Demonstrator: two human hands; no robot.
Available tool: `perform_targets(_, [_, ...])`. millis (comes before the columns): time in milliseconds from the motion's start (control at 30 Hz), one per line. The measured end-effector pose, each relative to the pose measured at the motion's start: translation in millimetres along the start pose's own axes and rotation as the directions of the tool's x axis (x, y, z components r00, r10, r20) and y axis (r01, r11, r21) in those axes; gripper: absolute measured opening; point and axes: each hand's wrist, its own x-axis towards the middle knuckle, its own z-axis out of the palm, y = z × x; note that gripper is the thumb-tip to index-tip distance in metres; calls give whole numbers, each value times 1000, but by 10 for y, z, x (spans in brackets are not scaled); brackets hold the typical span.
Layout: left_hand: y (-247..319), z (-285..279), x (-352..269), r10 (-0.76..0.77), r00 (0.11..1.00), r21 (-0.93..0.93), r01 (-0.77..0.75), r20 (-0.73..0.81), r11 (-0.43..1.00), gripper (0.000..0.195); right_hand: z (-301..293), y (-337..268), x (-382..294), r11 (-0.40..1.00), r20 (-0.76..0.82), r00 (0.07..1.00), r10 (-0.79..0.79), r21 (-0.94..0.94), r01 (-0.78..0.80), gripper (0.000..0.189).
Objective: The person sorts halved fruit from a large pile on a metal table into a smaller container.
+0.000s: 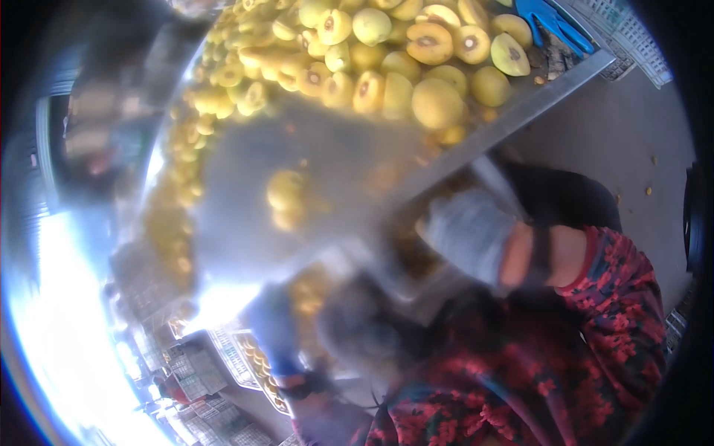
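My right hand (471,237), in a pale grey glove with a dark band at the wrist, is blurred beside the front edge of a metal table (513,120). Its fingers reach over a dark opening or container below that edge. Whether they hold something is not visible. My left hand (273,329), in a blue glove, is low on the left, smeared by motion, near yellow fruit (309,295) below the table. Its fingers cannot be made out. Two blurred yellow fruit pieces (286,199) lie on the tabletop in front of me.
Many yellow peaches, several of them halved (429,43) with stones showing, are heaped across the table's far side. A blue glove (552,25) lies at the right corner. Plastic crates (638,39) stand beyond it. More crates (195,371) and a fruit-filled tray (259,362) are lower left.
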Motion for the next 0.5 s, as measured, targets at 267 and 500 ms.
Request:
perform_targets(267, [320,283,964,362,921,-41,-371,-144,928,54,76,19,11,940,122,988,-99,337,53,22])
perform_targets(500, [166,638,1827,419,905,204,-425,77,882,68,87,-75,168,821,150,984,-96,570,-6,27])
